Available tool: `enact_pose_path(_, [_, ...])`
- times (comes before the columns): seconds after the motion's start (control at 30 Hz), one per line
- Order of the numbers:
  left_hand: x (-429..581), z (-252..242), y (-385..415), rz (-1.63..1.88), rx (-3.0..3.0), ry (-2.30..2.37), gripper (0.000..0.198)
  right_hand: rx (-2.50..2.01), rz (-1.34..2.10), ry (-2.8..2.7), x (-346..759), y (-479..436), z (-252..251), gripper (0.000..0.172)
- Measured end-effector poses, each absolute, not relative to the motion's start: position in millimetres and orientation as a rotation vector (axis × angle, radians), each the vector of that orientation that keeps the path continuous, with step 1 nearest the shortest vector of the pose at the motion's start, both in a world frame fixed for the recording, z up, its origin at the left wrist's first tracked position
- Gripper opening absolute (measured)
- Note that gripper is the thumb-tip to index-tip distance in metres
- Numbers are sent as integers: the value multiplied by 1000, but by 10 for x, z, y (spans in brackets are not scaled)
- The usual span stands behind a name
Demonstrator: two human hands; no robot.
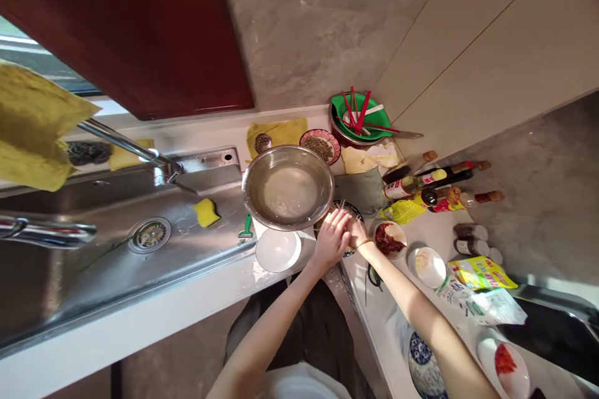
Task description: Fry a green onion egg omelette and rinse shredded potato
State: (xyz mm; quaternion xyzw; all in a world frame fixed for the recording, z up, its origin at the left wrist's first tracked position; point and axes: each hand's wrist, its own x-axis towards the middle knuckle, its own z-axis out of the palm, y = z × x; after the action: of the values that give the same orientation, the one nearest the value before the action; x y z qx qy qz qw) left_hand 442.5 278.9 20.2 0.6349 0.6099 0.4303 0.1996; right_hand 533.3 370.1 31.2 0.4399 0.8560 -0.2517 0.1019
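My left hand [331, 235] and my right hand [357, 232] come together over a blue-patterned dish [347, 254] at the counter corner. Fingers on both look curled and pressed together. Whatever they grip is hidden, though thin pale strips [343, 204] poke out just beyond the fingertips. My hands cover most of the dish. Left of them stands a large steel basin [322, 184] of cloudy water. A white bowl [277, 250] sits below the basin, near the counter's front edge.
Left is a steel sink [224, 190] with a faucet [163, 171], a yellow sponge [206, 212] and a green peeler [246, 227]. Rightward are a bowl of dark red food [389, 240], bottles [412, 184] and seasoning packets [484, 272]. Behind stands a green basin [381, 113] holding red chopsticks.
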Motion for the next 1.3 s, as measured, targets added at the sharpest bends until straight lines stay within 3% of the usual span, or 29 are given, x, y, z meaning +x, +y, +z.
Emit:
enact_pose_path(0.1, [4484, -33, 2821, 1137, 1716, 1767, 50, 1257, -744, 2550, 5357, 3672, 226, 31])
enact_pose_path(0.27, [4532, -228, 2861, 1180, 1492, 1941, 53, 1191, -837, 2694, 5460, 3701, 146, 54])
enact_pose_path(0.5, [4536, -291, 2943, 1142, 1462, 1999, 47, 1135, -1136, 2982, 5629, 3760, -65, 73])
enact_pose_path(0.7, [4489, -230, 2874, 1162, 1515, 1942, 47, 1201, -1176, 2961, 5708, 3760, -136, 84])
enact_pose_path(0.77, [4460, -157, 2824, 1095, 1598, 1923, 53, 1200, -1109, 2987, 5723, 3738, -152, 79])
enact_pose_path(0.93, [4386, -65, 2700, 786, 1844, 1866, 97, 1330, -926, 3046, 5721, 3631, -197, 82])
enact_pose_path(1.0, [4368, -106, 2676, 699, 1875, 1867, 106, 1411, -866, 3025, 5705, 3590, -205, 84])
enact_pose_path(1.3, [4351, -312, 2738, 659, 1888, 1926, 104, 1625, -912, 2919, 5705, 3580, -207, 93])
